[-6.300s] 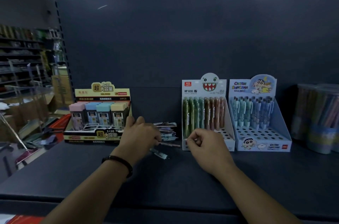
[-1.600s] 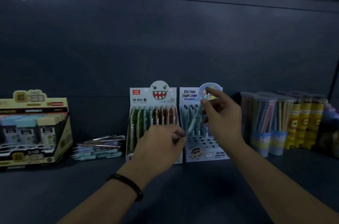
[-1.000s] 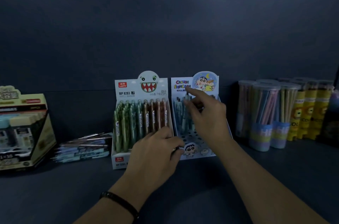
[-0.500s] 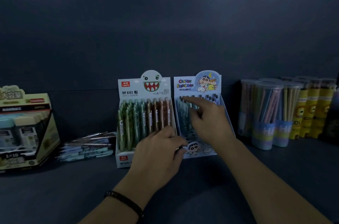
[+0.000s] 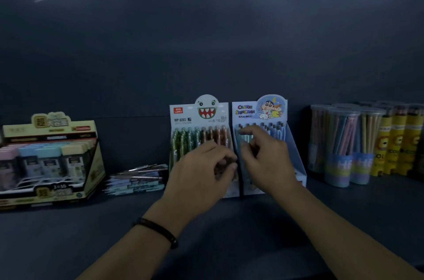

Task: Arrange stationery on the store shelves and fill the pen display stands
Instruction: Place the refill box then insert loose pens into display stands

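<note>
Right hand (image 5: 266, 160) has dropped close beside left hand (image 5: 202, 172), both loosely curled.

Dark shelf (image 5: 229, 245), bearing from left to right: yellow carton (image 5: 50, 194) of pastel lead cases; loose pens (image 5: 137, 178) heaped flat; monster-face pen stand (image 5: 199, 116), green and brown pens upright; cartoon pen stand (image 5: 296, 160) just beside it; clear pencil tubs (image 5: 339, 146); yellow tubes (image 5: 399, 146) at far right

The left hand (image 5: 202, 173), fingers curled, hangs just left of the blue cartoon-printed cardboard pen stand (image 5: 295, 156); the right hand (image 5: 267, 161), fingers loosely bent, hovers over it.
</note>
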A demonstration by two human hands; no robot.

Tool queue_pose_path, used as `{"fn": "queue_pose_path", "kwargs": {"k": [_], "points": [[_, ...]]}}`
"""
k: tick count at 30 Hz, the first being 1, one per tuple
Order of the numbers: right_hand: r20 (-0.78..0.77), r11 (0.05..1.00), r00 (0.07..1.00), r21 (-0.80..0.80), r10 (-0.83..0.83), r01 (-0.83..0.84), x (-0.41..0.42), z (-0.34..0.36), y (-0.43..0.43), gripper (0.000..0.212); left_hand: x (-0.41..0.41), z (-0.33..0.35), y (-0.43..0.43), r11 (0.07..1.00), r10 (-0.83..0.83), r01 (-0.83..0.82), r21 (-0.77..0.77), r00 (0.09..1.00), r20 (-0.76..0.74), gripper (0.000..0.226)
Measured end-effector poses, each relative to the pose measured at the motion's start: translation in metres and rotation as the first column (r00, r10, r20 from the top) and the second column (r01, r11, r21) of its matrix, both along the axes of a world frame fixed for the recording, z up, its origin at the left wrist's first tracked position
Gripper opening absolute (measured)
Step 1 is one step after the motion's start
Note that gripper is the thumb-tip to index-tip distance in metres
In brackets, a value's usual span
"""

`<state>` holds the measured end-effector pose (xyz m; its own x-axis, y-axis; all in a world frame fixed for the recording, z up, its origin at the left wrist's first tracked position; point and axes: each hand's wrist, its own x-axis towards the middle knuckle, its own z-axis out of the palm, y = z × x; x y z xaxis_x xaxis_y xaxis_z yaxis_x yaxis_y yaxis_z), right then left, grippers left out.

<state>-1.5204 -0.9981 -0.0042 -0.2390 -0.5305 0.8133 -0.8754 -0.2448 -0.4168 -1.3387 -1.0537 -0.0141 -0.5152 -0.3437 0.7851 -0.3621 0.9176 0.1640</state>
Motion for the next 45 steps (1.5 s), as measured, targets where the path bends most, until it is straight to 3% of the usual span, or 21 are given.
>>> {"fn": "queue_pose_path", "kwargs": {"k": [3,7,11,17,25,32,38,45], "points": [[0.059,0.997,0.995,0.023,0.077,-0.078,0.034,-0.004,0.005,0.011,0.043,0.008,-0.008,0.998,0.043,-0.043,-0.041,0.999,-0.011,0.008],[0.130,0.977,0.980,0.129,0.152,-0.169,0.079,-0.009,-0.006,0.013,0.113,-0.007,-0.041,0.976,0.218,-0.217,0.019,0.976,-0.008,0.014],[0.102,0.960,0.978,0.196,0.182,-0.199,0.109,-0.023,-0.015,0.015,0.154,-0.042,-0.068,0.932,0.347,-0.351,0.092,0.936,0.055,0.019],[0.062,0.937,0.987,0.309,0.150,-0.162,0.109,-0.041,-0.013,0.013,0.155,-0.056,-0.076,0.829,0.521,-0.546,0.120,0.833,0.186,0.036],[0.085,0.917,0.987,0.365,0.140,-0.162,0.111,-0.038,-0.011,0.014,0.154,-0.060,-0.079,0.798,0.569,-0.591,0.113,0.802,0.180,0.026],[0.093,0.911,0.985,0.374,0.148,-0.172,0.112,-0.039,-0.009,0.016,0.155,-0.057,-0.073,0.866,0.482,-0.492,0.087,0.868,0.119,0.024],[0.195,0.920,0.951,0.267,0.239,-0.286,0.111,-0.039,-0.008,0.015,0.150,-0.048,-0.057,0.978,0.176,-0.184,0.102,0.981,0.082,0.022],[0.293,0.896,0.887,0.161,0.357,-0.414,0.111,-0.037,-0.007,0.013,0.142,-0.042,-0.048,0.994,0.072,-0.082,0.066,0.986,0.149,0.026]]}}
